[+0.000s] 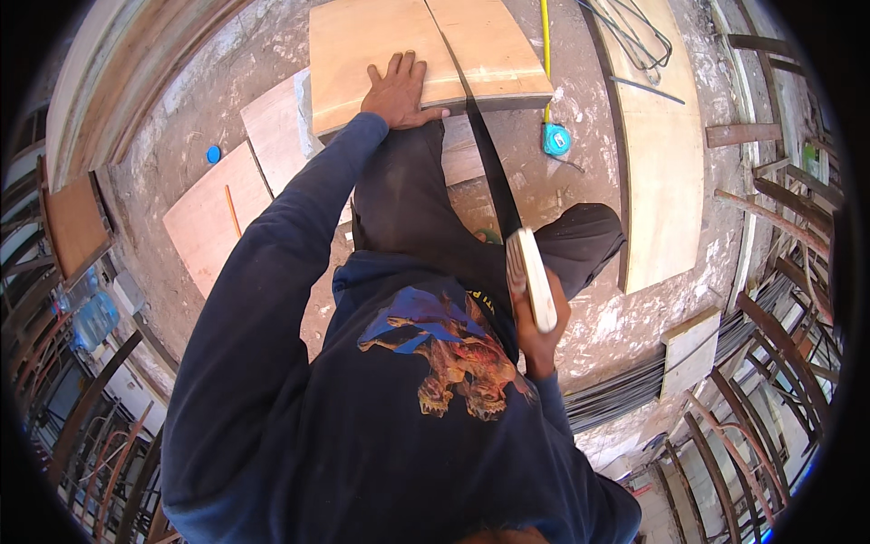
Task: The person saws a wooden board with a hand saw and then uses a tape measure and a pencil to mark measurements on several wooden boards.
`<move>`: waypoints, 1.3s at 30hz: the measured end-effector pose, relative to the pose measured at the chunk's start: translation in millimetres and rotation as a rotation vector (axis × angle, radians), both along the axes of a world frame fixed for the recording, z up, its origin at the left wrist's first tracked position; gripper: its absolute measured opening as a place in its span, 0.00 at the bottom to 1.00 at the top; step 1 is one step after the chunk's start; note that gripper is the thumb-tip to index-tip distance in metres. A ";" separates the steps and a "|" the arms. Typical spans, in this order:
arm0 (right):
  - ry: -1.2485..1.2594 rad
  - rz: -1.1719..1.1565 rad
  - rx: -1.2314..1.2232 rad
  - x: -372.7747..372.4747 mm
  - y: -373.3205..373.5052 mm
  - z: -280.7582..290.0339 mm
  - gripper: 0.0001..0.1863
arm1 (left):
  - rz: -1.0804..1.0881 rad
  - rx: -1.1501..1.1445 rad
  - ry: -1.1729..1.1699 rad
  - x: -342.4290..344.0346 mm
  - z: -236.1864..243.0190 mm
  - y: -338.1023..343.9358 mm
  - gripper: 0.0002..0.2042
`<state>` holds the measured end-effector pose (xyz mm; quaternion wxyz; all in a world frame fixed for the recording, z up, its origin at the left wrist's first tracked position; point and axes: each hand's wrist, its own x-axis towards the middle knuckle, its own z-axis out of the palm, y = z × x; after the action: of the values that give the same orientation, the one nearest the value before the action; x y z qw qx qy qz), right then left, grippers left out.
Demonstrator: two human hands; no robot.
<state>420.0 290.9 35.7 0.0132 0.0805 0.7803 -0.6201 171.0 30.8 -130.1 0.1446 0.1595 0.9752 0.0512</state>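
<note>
My right hand (pixel 541 317) is wrapped round the pale handle of a handsaw (pixel 497 186), drawn back close to my body. Its dark blade runs forward to the near edge of a plywood board (pixel 381 41), meeting a dark cut line that goes on across the top face. Flat on the board, left of that line, lies my left hand (pixel 399 91), with its fingers spread and the thumb along the near edge. My left leg is under or against the board; the exact contact is hidden.
Right of the board, a blue tape measure (pixel 556 140) lies with its yellow tape pulled out. A long plank (pixel 666 172) carries bent metal rods (pixel 648 45). Plywood pieces (pixel 213 218), a pencil-like orange stick (pixel 233 211) and a blue cap (pixel 213 154) lie left. Metal bars (pixel 616 403) are bundled at right.
</note>
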 end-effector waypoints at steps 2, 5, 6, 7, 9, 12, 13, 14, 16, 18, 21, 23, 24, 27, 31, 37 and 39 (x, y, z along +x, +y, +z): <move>-0.115 -0.004 0.145 -62.1 -23.2 -49.5 0.17 | -0.010 -0.007 -0.007 1.3 -0.6 1.0 0.52; 0.062 -0.020 0.107 -117.0 -48.9 -102.6 0.13 | 0.013 -0.027 0.046 3.5 3.7 0.8 0.52; 0.031 -0.043 0.084 -111.6 -46.2 -102.1 0.13 | -0.013 0.011 -0.003 4.7 5.1 0.0 0.52; 0.098 -0.013 0.049 -96.8 -42.7 -95.6 0.13 | -0.012 0.024 -0.005 7.4 5.7 -0.3 0.52; -0.102 -0.016 0.099 -38.9 -20.7 -53.4 0.21 | 0.014 -0.007 0.030 6.2 7.4 -2.9 0.52; -0.163 0.025 0.079 31.8 7.8 13.9 0.26 | 0.002 0.010 -0.038 0.7 5.1 -6.7 0.52; -0.241 -0.041 0.050 27.6 6.1 15.4 0.25 | 0.006 0.005 0.001 2.1 3.2 -6.2 0.52; -0.178 -0.066 -0.010 19.1 2.7 16.0 0.25 | -0.004 0.030 -0.016 -1.3 1.4 -6.6 0.52; -0.283 -0.009 0.129 -38.5 -20.2 -21.4 0.24 | -0.006 -0.014 -0.006 -1.6 -1.6 -6.0 0.51; 0.049 0.011 0.054 -97.3 -45.2 -67.3 0.18 | -0.004 0.029 0.022 -0.4 -1.6 -5.0 0.51; 0.033 -0.043 0.115 -102.3 -49.9 -80.5 0.15 | 0.028 0.004 -0.017 -0.3 2.5 -4.9 0.52; -0.179 -0.008 0.098 -52.3 -28.5 -48.8 0.19 | 0.018 0.050 -0.011 1.3 3.3 -4.1 0.52; -0.100 0.020 0.112 -23.6 -15.7 -28.8 0.24 | 0.046 -0.003 0.028 3.6 3.5 -3.8 0.52; -0.145 0.025 0.060 31.9 11.9 12.0 0.25 | 0.039 0.046 -0.033 2.8 1.3 -5.1 0.53; -0.181 0.028 0.201 -42.8 -18.3 -49.0 0.17 | 0.014 0.044 -0.020 -1.4 -1.1 -9.3 0.52; -0.077 -0.009 0.194 -52.6 -32.7 -56.5 0.17 | 0.015 0.059 0.040 0.4 5.5 -9.5 0.53; -0.186 -0.012 0.130 2.1 -9.8 -6.7 0.24 | 0.039 -0.004 -0.009 2.3 5.2 -8.5 0.53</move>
<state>422.1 281.1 29.0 0.0768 0.1431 0.8138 -0.5581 173.3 22.3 -124.8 0.1484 0.1399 0.9775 0.0529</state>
